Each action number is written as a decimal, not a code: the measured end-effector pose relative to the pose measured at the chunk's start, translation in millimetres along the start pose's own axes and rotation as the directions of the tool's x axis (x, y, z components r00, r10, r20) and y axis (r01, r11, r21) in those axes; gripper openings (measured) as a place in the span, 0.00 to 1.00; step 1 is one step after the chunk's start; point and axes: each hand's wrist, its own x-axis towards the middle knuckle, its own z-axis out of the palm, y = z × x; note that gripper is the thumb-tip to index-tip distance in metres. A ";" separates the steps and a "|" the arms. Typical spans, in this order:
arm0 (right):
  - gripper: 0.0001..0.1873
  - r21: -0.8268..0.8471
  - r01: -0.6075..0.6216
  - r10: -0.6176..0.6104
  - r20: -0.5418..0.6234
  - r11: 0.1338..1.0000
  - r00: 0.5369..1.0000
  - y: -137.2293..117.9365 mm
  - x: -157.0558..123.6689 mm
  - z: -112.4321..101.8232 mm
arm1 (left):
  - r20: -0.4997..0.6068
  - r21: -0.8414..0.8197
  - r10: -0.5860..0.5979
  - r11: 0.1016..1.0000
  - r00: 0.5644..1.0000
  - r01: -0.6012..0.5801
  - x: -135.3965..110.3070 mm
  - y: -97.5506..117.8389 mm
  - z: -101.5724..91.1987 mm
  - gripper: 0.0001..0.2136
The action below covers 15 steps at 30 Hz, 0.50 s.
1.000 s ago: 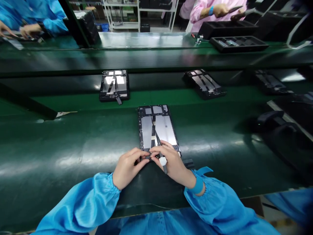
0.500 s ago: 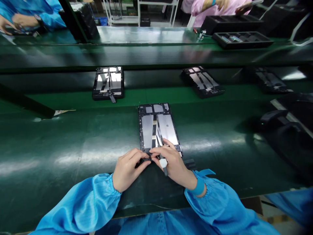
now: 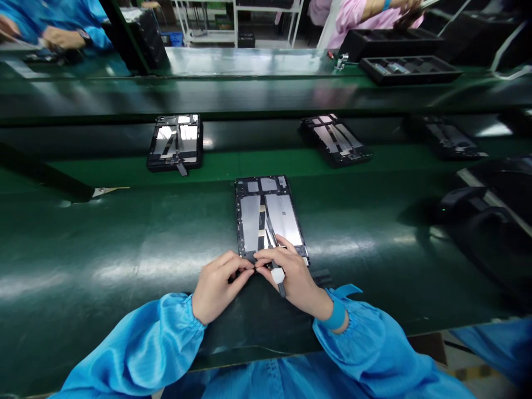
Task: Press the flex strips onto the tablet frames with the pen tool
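I am pinching the near edge of the tablet frame (image 3: 268, 219) with my left hand (image 3: 218, 287). My right hand (image 3: 293, 277), touching the frame's near edge too, is gripping tweezers (image 3: 274, 260) lying over it.

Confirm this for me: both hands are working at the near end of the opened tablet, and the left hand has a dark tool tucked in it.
Not quite. The head view shows the dark tool tucked in the right hand, not the left hand. Both hands do work at the near end of the opened tablet, fingertips meeting there.
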 end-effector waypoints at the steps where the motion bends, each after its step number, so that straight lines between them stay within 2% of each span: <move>1: 0.16 0.002 0.000 0.000 0.002 1.000 1.000 0.1 -0.2 0.0 | 0.006 0.002 0.014 1.000 1.000 -0.014 0.2 0.6 -0.1 0.08; 7: 0.16 0.007 -0.002 0.002 0.005 1.000 1.000 -2.1 0.9 -0.5 | -0.018 0.022 0.054 0.998 0.998 -0.053 -0.7 0.3 -1.2 0.07; 10: 0.15 0.008 -0.009 0.009 0.004 1.000 1.000 -2.5 2.2 -0.5 | -0.046 0.059 0.065 0.996 0.997 -0.062 -1.9 -0.8 -1.3 0.09; 15: 0.15 -0.001 0.001 -0.001 0.007 1.000 1.000 -1.5 2.8 -0.5 | -0.081 0.158 0.174 0.974 0.981 -0.160 -2.6 -1.1 0.6 0.05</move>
